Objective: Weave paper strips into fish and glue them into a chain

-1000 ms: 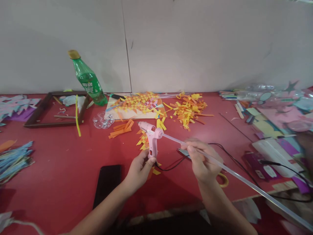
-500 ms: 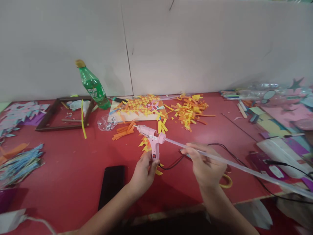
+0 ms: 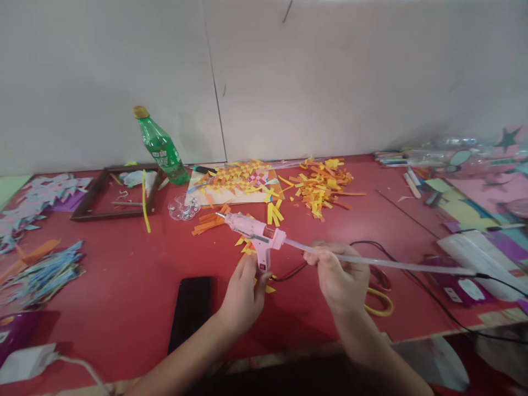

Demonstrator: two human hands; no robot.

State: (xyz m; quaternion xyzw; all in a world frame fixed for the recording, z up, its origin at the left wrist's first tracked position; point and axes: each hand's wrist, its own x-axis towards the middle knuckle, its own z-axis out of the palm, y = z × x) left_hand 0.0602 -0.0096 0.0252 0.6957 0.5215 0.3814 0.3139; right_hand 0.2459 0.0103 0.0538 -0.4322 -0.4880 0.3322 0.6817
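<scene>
A pink hot glue gun [image 3: 252, 231] is gripped low on its handle by my left hand [image 3: 243, 291], its metal nozzle pointing left. A long translucent glue stick [image 3: 396, 264] runs from the back of the gun out to the right. My right hand [image 3: 340, 278] pinches that stick a short way behind the gun. A black cord leaves the bottom of the handle. Beneath the gun lie a few yellow and orange paper strips, partly hidden by it. Scissors with a yellow handle [image 3: 380, 302] rest beside my right wrist.
On the red table [image 3: 124, 291] lie a black phone [image 3: 190, 308], a leaning green bottle [image 3: 163, 148], a brown frame [image 3: 88, 201], a woven paper piece [image 3: 237, 179] and a heap of paper strips [image 3: 319, 184]. Blue strips [image 3: 53, 275] are at left; a power strip [image 3: 480, 258] at right.
The gun has turned slightly, its nozzle shifting left. The glue stick's far end has swung up to a flatter line, and its right tip now shows. Both hands keep their hold.
</scene>
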